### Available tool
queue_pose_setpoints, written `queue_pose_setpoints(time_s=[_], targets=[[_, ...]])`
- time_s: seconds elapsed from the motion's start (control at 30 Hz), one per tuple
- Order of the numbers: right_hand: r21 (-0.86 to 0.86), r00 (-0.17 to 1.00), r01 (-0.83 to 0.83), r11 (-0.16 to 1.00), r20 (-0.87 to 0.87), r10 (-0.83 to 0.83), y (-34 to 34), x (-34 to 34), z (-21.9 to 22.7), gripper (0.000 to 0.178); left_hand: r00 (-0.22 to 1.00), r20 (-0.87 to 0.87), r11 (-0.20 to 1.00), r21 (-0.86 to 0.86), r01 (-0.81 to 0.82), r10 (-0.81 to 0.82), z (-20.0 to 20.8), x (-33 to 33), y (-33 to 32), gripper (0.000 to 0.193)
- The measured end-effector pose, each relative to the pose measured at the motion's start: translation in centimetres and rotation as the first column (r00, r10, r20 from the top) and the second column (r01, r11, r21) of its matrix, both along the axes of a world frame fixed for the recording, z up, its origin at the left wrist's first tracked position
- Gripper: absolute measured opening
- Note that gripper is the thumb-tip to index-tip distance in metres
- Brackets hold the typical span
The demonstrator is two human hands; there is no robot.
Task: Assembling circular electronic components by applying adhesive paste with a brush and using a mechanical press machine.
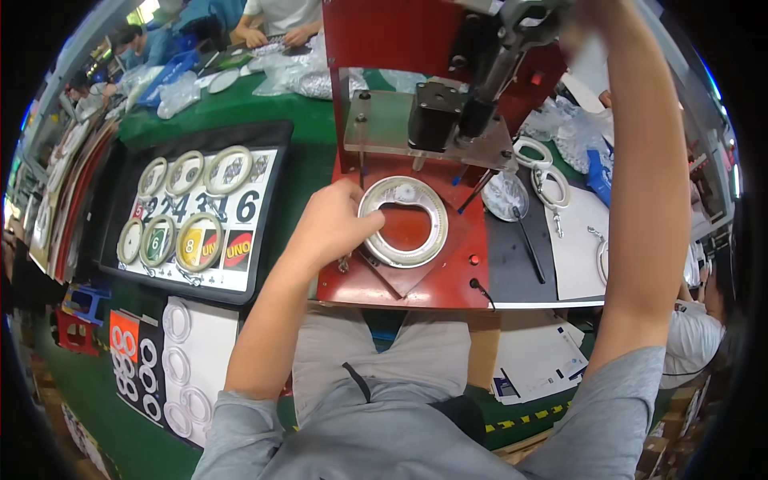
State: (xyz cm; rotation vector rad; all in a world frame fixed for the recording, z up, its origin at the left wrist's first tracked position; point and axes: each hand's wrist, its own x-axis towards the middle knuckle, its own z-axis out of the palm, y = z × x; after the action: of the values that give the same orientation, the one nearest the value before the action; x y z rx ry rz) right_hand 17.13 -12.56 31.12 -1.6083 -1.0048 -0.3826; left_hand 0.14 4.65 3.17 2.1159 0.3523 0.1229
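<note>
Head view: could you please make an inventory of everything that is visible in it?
Press: 1, red and black, centre
Gripped ring: 1, white, on press base
Tray: 1, black, left
Tray rings: 6, cream, in two rows
Right-side rings: at least 3, white, right of press
Lower-left rings: several, white, below tray
Round piece: 1, silvery, right of press
Rod: 1, black, below round piece
Plastic bags: several, mostly clear, back and right
Table: 1, green, behind tray
Stools: 2, blue and red, lower left
Papers: several, white, lower right
Other people: several, blue or white clothing, back and right edge
Left hand: 1, bare, at gripped ring
Right hand: 1, blurred, upper right
</note>
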Motion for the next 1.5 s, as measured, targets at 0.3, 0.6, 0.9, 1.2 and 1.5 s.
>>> queue_pose_setpoints(time_s=[0.3, 0.6, 0.9, 1.2, 1.5], targets=[[-0.233, 0.915, 0.395, 0.889, 0.012, -0.403, -3.0, -2.1, -2.3, 0.031, 0.911, 0.292, 0.659, -0.63, 0.411, -0.29, -0.6, -8.7, -0.9, 0.026], [-0.293, 0.931, -0.047, 0.955, -0.359, -0.065, -14.7, -14.3, -23.3, 0.052, 0.857, 0.424, 0.562, -0.649, 0.512, -0.292, -2.7, -11.2, -4.1, 0.032], [0.283, 0.485, 0.207, 0.937, -0.861, 0.153, -22.4, -19.0, -32.1, 0.036, 0.804, 0.305, 0.377, -0.761, 0.528, -0.51, -7.0, -9.8, -10.9, 0.031], [0.171, 0.333, 0.833, 0.525, -0.915, -0.229, -35.8, -14.6, -34.9, 0.028, 0.668, 0.112, 0.498, -0.579, 0.645, -0.735, -8.6, -10.4, -13.4, 0.011], [-0.507, 0.054, 0.683, 0.526, -0.683, -0.728, -40.1, -9.6, -39.0, 0.067, 0.812, -0.077, 0.692, -0.573, 0.439, -0.579, -12.7, -13.3, -9.1, 0.015]])
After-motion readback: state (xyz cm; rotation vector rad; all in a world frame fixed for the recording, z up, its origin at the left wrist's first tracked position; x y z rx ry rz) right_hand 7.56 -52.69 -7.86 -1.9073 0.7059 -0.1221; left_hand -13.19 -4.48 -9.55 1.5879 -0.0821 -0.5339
